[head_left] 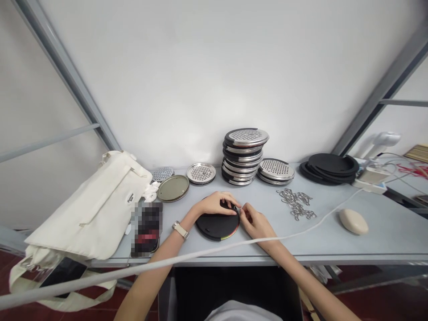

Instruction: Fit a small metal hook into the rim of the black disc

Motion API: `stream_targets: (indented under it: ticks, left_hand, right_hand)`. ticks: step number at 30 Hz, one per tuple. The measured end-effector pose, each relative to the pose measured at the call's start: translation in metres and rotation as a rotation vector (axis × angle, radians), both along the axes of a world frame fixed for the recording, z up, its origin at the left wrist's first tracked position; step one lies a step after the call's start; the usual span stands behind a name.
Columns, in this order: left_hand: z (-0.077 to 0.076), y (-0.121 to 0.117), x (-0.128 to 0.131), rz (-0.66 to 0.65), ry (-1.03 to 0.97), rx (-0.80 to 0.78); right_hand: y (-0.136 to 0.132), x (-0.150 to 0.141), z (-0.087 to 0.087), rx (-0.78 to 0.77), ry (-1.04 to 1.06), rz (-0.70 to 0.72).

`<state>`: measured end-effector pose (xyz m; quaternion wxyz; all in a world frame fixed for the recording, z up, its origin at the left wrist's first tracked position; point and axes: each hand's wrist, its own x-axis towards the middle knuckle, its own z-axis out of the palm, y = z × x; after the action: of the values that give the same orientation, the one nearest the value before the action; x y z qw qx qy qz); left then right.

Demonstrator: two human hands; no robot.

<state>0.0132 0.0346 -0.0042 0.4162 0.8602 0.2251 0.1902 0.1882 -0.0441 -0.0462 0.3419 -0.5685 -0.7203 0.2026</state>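
A round black disc [214, 227] with a thin coloured rim lies flat on the table in front of me. My left hand [217, 204] reaches across its far side, thumb on top and fingers curled over the edge, holding it. At the disc's right edge, my right hand [256, 223] is closed in a pinch close to the left fingertips. What sits between those fingers is too small to make out. To the right, a loose pile of small metal clips [296, 205] lies on the table.
Stacked round grater plates [245, 154] stand at the back, with a lower stack [276, 171] beside them. Black discs [332, 167] lie back right, near a beige rounded object [353, 221]. A white bag [90, 205] and phone [147, 229] are left. A white cable [200, 254] crosses in front.
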Motion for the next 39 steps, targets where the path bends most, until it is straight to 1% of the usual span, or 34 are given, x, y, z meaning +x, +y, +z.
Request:
stream_targets:
  ticks: [7,14,22,33,39]
  left_hand:
    - [-0.0003,0.0009,0.0001,0.034,0.002,0.014]
    - [-0.0030,0.0014,0.0005,0.074,-0.015,0.001]
    - [-0.0002,-0.0003,0.0010,0.083,-0.007,-0.009]
    - [-0.0047,0.0015,0.0006,0.052,-0.040,-0.017]
    - [-0.0035,0.0015,0.0012,0.038,-0.043,-0.012]
  right_hand:
    - [0.0005,-0.0005,0.0004,0.009,-0.028,0.009]
    - [-0.0002,-0.0004,0.0020,0.011,-0.005,0.019]
    - [-0.0006,-0.0004,0.0045,-0.011,0.025,0.028]
    - [-0.0004,0.0001,0.0033,-0.031,0.053,0.030]
    - [-0.0008,-0.0002,0.0029,-0.011,0.040,0.019]
